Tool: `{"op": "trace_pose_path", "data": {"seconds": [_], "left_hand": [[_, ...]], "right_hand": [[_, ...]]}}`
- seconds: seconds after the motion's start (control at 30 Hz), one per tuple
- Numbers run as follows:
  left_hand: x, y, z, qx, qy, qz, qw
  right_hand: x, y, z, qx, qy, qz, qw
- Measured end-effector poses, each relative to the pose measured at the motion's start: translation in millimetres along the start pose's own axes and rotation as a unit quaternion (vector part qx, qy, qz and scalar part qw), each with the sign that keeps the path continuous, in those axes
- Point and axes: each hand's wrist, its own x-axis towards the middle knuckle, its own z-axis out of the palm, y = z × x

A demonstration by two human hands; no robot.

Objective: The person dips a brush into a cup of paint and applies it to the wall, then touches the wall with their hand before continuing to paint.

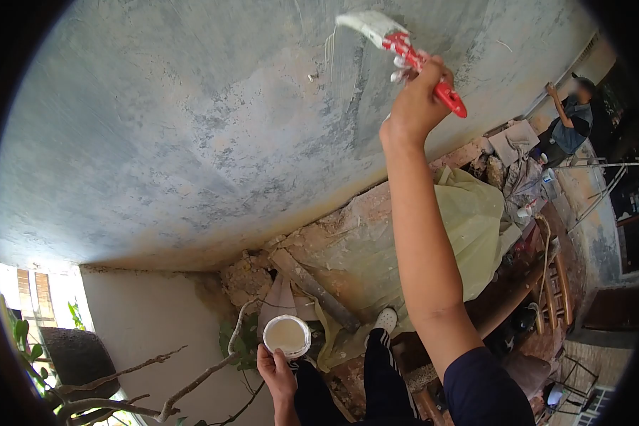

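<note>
My right hand [420, 92] is raised with its fingers wrapped round the red handle of a paintbrush [397, 44]. White paint coats the bristles and is smeared along the handle. The bristles point up and left, overlapping the blotchy grey-blue wall [227, 128] in this view. Low in the view, my left hand [277, 373] grips the rim of a small white tub [287, 336], thumb over the edge. Pale, creamy liquid fills part of the tub.
Bare branches [192, 387] reach in at lower left. A yellowish sheet [468, 227] and a wooden plank [316, 290] lie on rubble along the wall's foot. A wooden ladder [557, 291] lies at right. Another person [571, 117] works by the wall at far right.
</note>
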Motion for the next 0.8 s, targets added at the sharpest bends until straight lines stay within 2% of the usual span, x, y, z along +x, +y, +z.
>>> {"op": "trace_pose_path", "data": {"seconds": [0.03, 0.1, 0.23, 0.3, 0.4, 0.43, 0.5, 0.53, 0.6, 0.67, 0.73, 0.8], "left_hand": [[-0.1, 2.8, 1.4, 0.0, 0.0, -0.002, 1.0], [-1.2, 6.8, 4.0, -0.012, 0.001, -0.009, 1.0], [-0.8, -11.2, -1.4, 0.003, 0.0, 0.006, 1.0], [-3.4, -3.2, 0.8, -0.031, -0.012, -0.04, 0.999], [-2.3, -18.7, -4.7, -0.001, 0.002, -0.017, 1.0], [-1.4, -18.7, -4.5, -0.001, 0.001, -0.017, 1.0], [-1.7, -16.3, -5.2, 0.011, 0.008, -0.016, 1.0], [-1.8, -14.6, -5.6, 0.011, 0.007, -0.016, 1.0], [-0.7, -11.6, -5.1, 0.014, 0.004, -0.015, 1.0], [0.7, -12.3, -6.4, 0.009, -0.002, -0.014, 1.0], [0.9, -14.5, -7.2, 0.009, -0.007, -0.014, 1.0], [1.6, -18.5, -6.6, 0.005, -0.001, -0.001, 1.0]], "right_hand": [[1.4, -4.4, 3.0, 0.004, -0.017, -0.03, 0.999], [-5.5, -1.6, -2.6, 0.003, -0.017, -0.023, 1.0], [-29.7, 58.2, -52.1, -0.062, 0.008, 0.022, 0.998], [-48.3, 86.9, -82.5, -0.111, 0.025, 0.074, 0.991], [-68.7, 125.0, -127.8, -0.159, 0.053, 0.092, 0.982], [-70.8, 129.0, -134.2, -0.158, 0.054, 0.091, 0.982], [-71.5, 132.4, -143.1, -0.212, 0.062, 0.023, 0.975], [-67.5, 121.0, -135.1, -0.212, 0.062, 0.023, 0.975], [-50.8, 92.9, -110.2, -0.182, 0.043, 0.093, 0.978], [-28.4, 62.0, -71.4, -0.135, 0.011, 0.089, 0.987], [-8.3, 23.4, -31.2, -0.086, 0.016, 0.04, 0.995], [14.2, 5.7, -13.2, -0.057, -0.019, -0.026, 0.998]]}}
